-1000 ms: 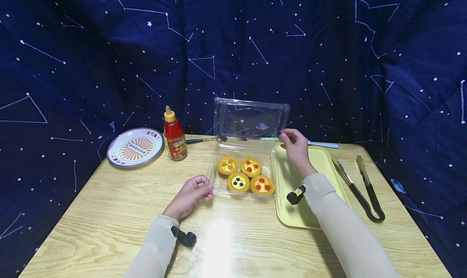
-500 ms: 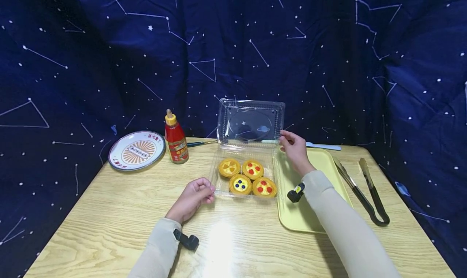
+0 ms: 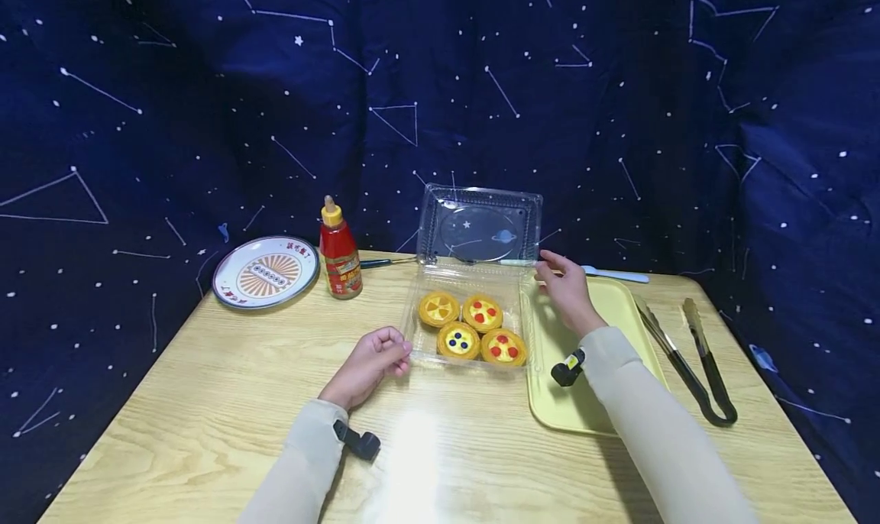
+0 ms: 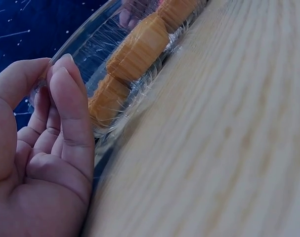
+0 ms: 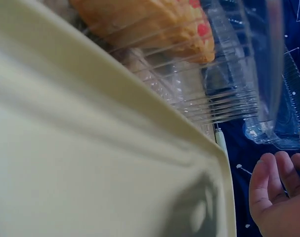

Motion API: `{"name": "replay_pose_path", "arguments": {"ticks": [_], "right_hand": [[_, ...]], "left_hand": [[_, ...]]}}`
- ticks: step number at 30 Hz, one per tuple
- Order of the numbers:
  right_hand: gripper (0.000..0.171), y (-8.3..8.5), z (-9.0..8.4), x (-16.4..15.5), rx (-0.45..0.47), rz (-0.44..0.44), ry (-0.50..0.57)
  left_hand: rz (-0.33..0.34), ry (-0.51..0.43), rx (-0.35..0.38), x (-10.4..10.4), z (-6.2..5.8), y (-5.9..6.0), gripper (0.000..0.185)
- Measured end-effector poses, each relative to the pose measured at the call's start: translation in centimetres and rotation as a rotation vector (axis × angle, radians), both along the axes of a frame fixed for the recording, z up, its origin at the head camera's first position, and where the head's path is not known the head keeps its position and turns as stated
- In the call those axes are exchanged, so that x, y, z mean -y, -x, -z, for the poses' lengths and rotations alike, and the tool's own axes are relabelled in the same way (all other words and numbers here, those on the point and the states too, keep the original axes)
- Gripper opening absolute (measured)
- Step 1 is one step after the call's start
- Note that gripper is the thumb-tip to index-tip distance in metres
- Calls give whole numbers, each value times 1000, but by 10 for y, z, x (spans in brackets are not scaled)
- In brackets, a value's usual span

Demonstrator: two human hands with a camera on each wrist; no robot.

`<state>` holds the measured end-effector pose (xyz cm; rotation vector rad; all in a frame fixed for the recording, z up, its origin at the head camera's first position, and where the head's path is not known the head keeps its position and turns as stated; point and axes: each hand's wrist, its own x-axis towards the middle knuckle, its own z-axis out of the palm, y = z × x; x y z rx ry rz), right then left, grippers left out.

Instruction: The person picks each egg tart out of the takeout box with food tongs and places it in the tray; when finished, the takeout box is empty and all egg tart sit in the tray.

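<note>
A clear plastic clamshell box [image 3: 473, 279] sits mid-table with its lid [image 3: 481, 226] standing upright at the back. Inside it lie several yellow tarts [image 3: 474, 329] with red, blue and yellow dots. My left hand [image 3: 385, 354] pinches the box's front-left corner; the left wrist view shows thumb and fingers [image 4: 65, 94] closed on the rim [image 4: 95, 54], tarts [image 4: 140, 47] just behind. My right hand [image 3: 560, 276] hovers over the yellow tray [image 3: 619, 318] beside the lid's lower right corner, fingers relaxed and holding nothing. In the right wrist view those fingers [image 5: 271, 185] are clear of the lid [image 5: 273, 74].
Black tongs [image 3: 694, 363] lie right of the tray. A red sauce bottle [image 3: 340, 253] and a patterned plate [image 3: 266, 272] stand back left. A pale blue utensil [image 3: 612, 274] and a dark one [image 3: 381, 263] lie along the back edge. Dark starry cloth hangs behind the wooden table [image 3: 206, 402].
My right hand has come off the lid's right edge and dropped a little toward the tray. The lid stays upright. The left hand keeps its pinch on the corner.
</note>
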<state>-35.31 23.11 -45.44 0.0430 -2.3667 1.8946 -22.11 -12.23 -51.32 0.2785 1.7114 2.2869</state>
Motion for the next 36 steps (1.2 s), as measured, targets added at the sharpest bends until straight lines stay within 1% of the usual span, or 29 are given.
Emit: {"name": "replay_pose_path", "arguments": {"ticks": [2,4,11,18,24,27,31,36], "right_hand": [[43,-3,-1,-7,-9,30,11],[42,-7,-2,-11,-16,41,4],[41,-22,-10,-5,-51,-7,-31],[37,-42,-25,-11,-114,-33,-79],[36,-59,-37,-23,-193,-35,-77],[37,-68,-41,-30,-209,-42,-75],[37,-77,-42,-40,-212,-58,-98],[38,-85,-41,-61,-231,-62,-143]], "left_hand": [[16,7,-2,-4,-1,3,13],[26,15,-2,-5,0,4,14],[-8,24,12,3,0,2,14],[-9,40,15,5,-1,-1,16],[-8,26,12,2,-3,-1,16],[-1,12,18,0,-4,-1,17],[3,2,24,1,-4,-1,15],[12,-2,16,0,-6,-1,9]]}}
